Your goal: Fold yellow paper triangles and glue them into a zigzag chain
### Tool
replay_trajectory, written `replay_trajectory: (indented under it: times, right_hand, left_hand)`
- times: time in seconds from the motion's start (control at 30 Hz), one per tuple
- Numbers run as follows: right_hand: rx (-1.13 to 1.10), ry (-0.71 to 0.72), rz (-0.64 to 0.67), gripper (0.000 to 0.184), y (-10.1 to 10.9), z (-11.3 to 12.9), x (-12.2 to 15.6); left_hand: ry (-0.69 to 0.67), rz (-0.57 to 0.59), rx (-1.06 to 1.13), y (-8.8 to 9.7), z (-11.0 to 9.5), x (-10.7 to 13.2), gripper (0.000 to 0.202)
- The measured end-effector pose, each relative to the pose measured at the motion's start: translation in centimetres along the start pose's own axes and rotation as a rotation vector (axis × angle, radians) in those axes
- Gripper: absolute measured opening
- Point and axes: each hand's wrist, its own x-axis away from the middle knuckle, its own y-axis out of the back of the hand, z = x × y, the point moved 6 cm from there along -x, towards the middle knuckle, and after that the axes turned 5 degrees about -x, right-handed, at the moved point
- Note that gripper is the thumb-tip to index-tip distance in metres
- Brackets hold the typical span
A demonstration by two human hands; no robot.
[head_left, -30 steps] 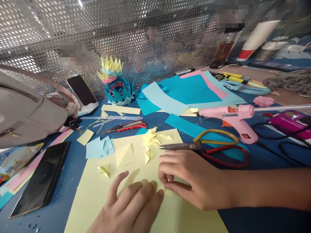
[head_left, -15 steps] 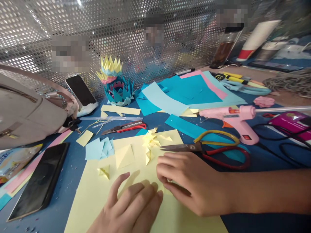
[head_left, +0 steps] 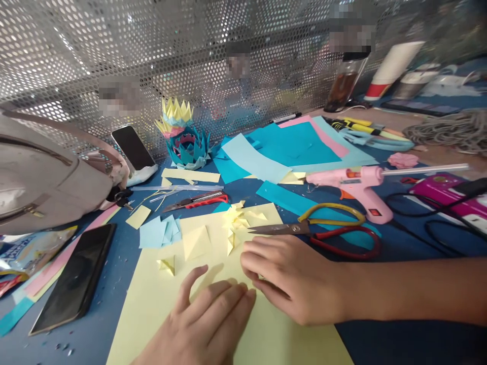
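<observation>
My left hand [head_left: 207, 314] rests on a large pale yellow paper sheet [head_left: 140, 314], its middle fingers pressed together and the little finger raised. My right hand [head_left: 287, 279] is closed, its curled fingers and thumb meeting the left fingertips. Whatever lies between the fingertips is hidden. Just beyond the right hand are scissors [head_left: 281, 229] with one yellow and one red handle. Folded yellow paper pieces [head_left: 236, 217] are heaped on the sheet's far part. A yellow square [head_left: 196, 242] with a crease and a small folded triangle [head_left: 166, 264] lie left of them. Light blue paper squares [head_left: 160, 232] overlap the sheet's left corner.
A pink glue gun [head_left: 361, 185] lies at right with its cord. A red utility knife [head_left: 198, 200] lies beyond the sheet. A folded-paper model [head_left: 188, 147] stands by the perforated metal screen [head_left: 182, 45]. At left are a black phone [head_left: 74, 279] and a pale bag [head_left: 49, 177].
The view has shifted slightly, so things at right appear further left. My hands stay together on the yellow sheet with nearly the same finger pose.
</observation>
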Motion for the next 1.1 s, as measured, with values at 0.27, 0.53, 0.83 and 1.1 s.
replay_trajectory:
  times: [0.27,0.53,0.83,1.1]
  right_hand:
    - [-0.157,-0.005,-0.095,0.01,0.7,-1.0,0.6]
    - [0.095,0.36,-0.15,0.032,2.5,-0.1,1.4]
    - [0.073,0.317,-0.173,0.031,2.2,-0.9,1.2]
    - [0.08,0.309,-0.166,0.032,1.8,-1.0,1.5]
  left_hand:
    - [-0.02,0.038,-0.069,0.6,-0.3,-0.4,0.038]
    - [-0.041,0.0,-0.107,0.3,-0.6,-0.1,0.037]
    - [-0.094,0.001,-0.165,0.0,-0.3,-0.3,0.035]
    - [-0.075,0.015,-0.184,-1.0,-0.1,0.8,0.042]
